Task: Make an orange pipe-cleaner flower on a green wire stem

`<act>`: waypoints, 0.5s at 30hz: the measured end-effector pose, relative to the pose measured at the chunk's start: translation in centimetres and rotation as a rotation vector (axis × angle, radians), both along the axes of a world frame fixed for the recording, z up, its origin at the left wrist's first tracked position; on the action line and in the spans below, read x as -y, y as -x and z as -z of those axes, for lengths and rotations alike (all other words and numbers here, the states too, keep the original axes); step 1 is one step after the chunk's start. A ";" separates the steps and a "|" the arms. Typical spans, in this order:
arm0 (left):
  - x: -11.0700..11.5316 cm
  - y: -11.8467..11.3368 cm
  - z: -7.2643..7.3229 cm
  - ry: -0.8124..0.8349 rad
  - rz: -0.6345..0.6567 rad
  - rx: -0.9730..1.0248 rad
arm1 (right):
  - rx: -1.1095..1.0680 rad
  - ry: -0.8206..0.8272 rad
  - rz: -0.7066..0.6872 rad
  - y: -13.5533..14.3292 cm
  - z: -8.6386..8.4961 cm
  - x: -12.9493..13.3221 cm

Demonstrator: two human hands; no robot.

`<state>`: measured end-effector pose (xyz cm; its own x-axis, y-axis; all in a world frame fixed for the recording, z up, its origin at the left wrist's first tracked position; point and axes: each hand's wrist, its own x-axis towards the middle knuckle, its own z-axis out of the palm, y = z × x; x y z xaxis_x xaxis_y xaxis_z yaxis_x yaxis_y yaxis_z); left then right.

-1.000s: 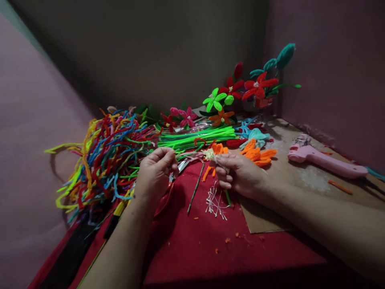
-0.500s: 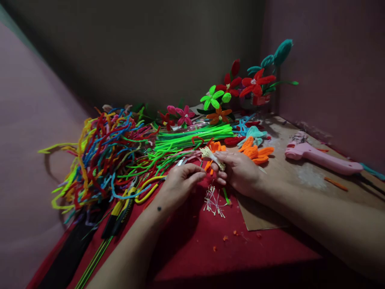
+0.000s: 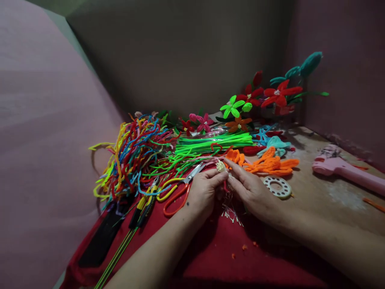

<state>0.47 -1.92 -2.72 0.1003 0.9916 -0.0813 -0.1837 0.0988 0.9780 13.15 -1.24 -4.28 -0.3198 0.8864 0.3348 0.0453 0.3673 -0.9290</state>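
Note:
A bundle of pale flower stamens (image 3: 220, 165) stands up between my two hands, its cream tips bunched together. My left hand (image 3: 207, 185) pinches it from the left with thumb and fingers. From the right, my right hand (image 3: 248, 188) closes on the lower part, which the fingers mostly hide. Loose white stamens (image 3: 231, 214) lie on the red cloth just below the hands. Beside my left wrist are scissors (image 3: 177, 195) with red and yellow handles. Orange pipe-cleaner petals (image 3: 273, 163) lie beyond my right hand.
A tangled heap of coloured pipe cleaners (image 3: 129, 156) lies left, with pliers (image 3: 144, 204) in front. Green pipe cleaners (image 3: 215, 142) lie behind the hands. Finished flowers (image 3: 233, 106) stand at the back. A round holed disc (image 3: 277, 187) and a pink glue gun (image 3: 339, 165) rest right.
My left hand has come over to the stamen bundle, which now stands more upright between both hands. The view has shifted left, and the scissors and holed disc now show.

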 end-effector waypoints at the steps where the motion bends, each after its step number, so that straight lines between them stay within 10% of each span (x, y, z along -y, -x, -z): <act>1: 0.0 0.1 -0.2 -0.014 -0.011 0.009 | -0.001 -0.002 -0.008 0.0 0.0 0.0; 5: -0.5 3.3 -2.4 -0.115 -0.092 -0.157 | 0.004 0.061 -0.023 -0.3 -0.2 -0.1; 9: -2.0 10.6 -5.7 -0.278 -0.368 -0.804 | 0.006 0.113 0.008 -0.6 -0.3 -0.4; 11: -3.2 14.2 -6.6 -0.149 -0.422 -1.450 | 0.017 0.125 0.005 -0.6 -0.3 -0.5; 15: -5.9 17.8 -6.1 0.018 -0.413 -1.732 | 0.028 0.137 0.003 -0.6 -0.3 -0.6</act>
